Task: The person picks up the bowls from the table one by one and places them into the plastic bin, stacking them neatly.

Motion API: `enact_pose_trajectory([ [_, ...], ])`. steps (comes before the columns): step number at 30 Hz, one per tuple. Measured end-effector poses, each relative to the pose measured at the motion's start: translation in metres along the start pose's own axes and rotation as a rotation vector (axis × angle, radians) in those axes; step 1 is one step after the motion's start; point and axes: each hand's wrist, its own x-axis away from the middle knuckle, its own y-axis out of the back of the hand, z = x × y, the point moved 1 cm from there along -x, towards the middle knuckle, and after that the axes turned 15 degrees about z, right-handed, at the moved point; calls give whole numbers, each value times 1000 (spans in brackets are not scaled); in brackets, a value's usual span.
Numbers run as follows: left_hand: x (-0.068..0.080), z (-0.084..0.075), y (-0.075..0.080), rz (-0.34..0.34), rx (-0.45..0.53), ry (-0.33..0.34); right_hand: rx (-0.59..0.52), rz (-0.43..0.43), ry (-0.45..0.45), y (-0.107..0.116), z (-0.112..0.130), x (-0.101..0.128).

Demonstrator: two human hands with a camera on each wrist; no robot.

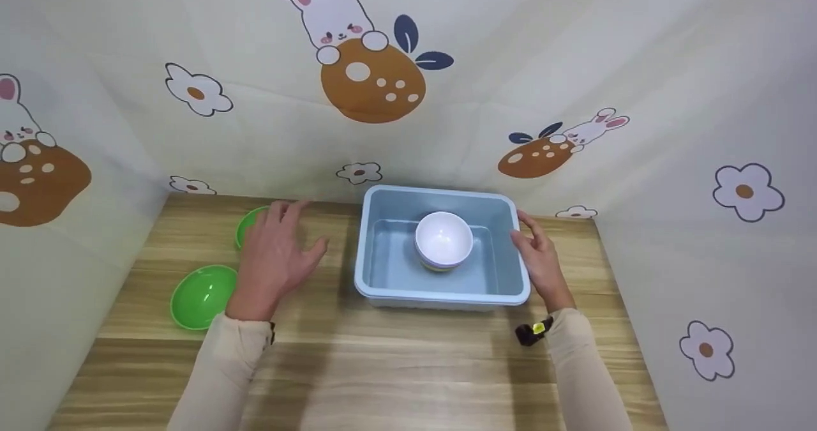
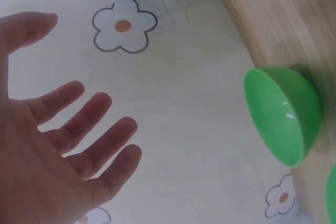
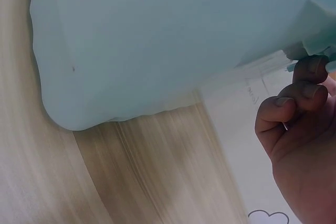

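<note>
A light blue plastic tub (image 1: 440, 298) with a second rim showing beneath its own stands on the wooden table. Inside it is a small stack of bowls, a white bowl (image 1: 443, 239) on top. My right hand (image 1: 541, 262) grips the tub's right rim, thumb over the edge; in the right wrist view its curled fingers (image 3: 276, 109) are at the tub's edge. To the left, my left hand (image 1: 271, 262) hovers with spread fingers, holding nothing. It partly covers a far green bowl (image 1: 245, 228) and overlaps a nearer green bowl (image 1: 199, 298) in the head view.
The wooden table (image 1: 396, 380) is bounded behind and on both sides by a pale curtain (image 1: 459, 137) printed with rabbits and flowers. The tub stands close to the back curtain. A black wrist strap piece (image 1: 526, 335) juts out beside the right wrist.
</note>
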Motion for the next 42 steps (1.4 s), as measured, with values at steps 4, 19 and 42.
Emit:
enact_pose_trajectory([
  [4, 5, 9, 0, 2, 16, 46, 10, -2, -2, 0, -1, 0],
  [19, 29, 47, 9, -30, 75, 172, -10, -13, 45, -1, 0, 0],
  [42, 58, 96, -10, 38, 185, 410, -57, -14, 49, -2, 0, 2],
])
